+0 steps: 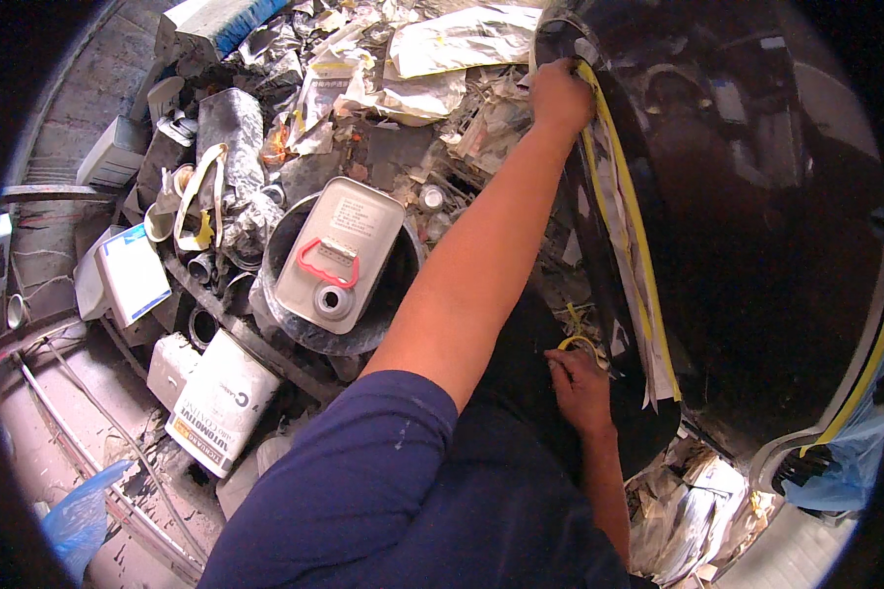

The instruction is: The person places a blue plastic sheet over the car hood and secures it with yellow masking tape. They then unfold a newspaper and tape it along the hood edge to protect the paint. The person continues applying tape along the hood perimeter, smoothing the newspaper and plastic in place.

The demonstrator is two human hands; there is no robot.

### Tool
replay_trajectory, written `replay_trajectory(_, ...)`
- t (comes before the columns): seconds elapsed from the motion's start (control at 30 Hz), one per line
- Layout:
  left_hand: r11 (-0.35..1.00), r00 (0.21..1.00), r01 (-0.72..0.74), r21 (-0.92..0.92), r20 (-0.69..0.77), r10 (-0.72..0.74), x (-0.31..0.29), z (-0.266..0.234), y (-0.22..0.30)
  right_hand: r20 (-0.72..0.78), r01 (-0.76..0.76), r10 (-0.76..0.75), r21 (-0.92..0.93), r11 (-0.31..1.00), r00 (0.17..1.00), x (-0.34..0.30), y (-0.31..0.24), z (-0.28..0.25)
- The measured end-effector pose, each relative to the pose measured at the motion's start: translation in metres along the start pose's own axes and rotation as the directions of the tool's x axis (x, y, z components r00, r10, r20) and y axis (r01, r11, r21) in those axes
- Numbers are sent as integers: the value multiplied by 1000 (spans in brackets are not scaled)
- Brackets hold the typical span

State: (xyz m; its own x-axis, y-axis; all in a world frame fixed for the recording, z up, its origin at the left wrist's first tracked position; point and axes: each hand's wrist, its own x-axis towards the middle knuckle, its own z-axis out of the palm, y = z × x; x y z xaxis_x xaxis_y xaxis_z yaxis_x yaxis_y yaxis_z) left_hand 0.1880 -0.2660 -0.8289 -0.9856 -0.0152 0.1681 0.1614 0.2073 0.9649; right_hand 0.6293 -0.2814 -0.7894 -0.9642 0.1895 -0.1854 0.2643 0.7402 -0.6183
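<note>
A large, dark, glossy panel [756, 226], apparently a vehicle body part, fills the right side. Along its near edge runs a long strip of masking paper [619, 211] bordered with yellow tape. My left arm reaches far up and to the right; my left hand [560, 96] is closed on the upper end of this strip. Lower down, beside the strip's bottom end, my right hand [581, 388] has thumb and fingers pinched together on a curled piece of yellow tape [584, 342]. The fingertips of my left hand are partly hidden.
Left of my arm, a metal can with a red handle [342, 250] lies over a dark round bin [290, 332]. A white rectangular can [224, 402] and a white box [133, 275] sit nearby. Crumpled paper [462, 44] heaps behind. Blue plastic sheeting [845, 456] hangs at lower right.
</note>
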Motion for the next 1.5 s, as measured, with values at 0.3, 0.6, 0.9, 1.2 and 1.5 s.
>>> replay_trajectory(0.3, 635, 955, 283, -719, 151, -255, -8, -29, -28, 16, -49, 49, -17, 999, 999, 0, -8, -6)
replay_trajectory(0.6, 938, 980, 23, -346, 193, 47, -47, -8, -14, 28, 0, 3, -87, 996, 1000, 1, -7, -4)
replay_trajectory(0.9, 676, 924, 376, -634, 310, -223, -50, -65, -19, -39, 151, -149, 29, 988, 988, 33, -70, -37)
replay_trajectory(1.2, 317, 570, 790, -525, 819, -65, -106, -145, -27, -184, 360, -354, 5, 933, 917, 121, -125, -76)
replay_trajectory(1.5, 94, 714, 694, -713, 699, 33, -109, -157, -18, -170, 340, -323, 82, 937, 931, 133, -120, -71)
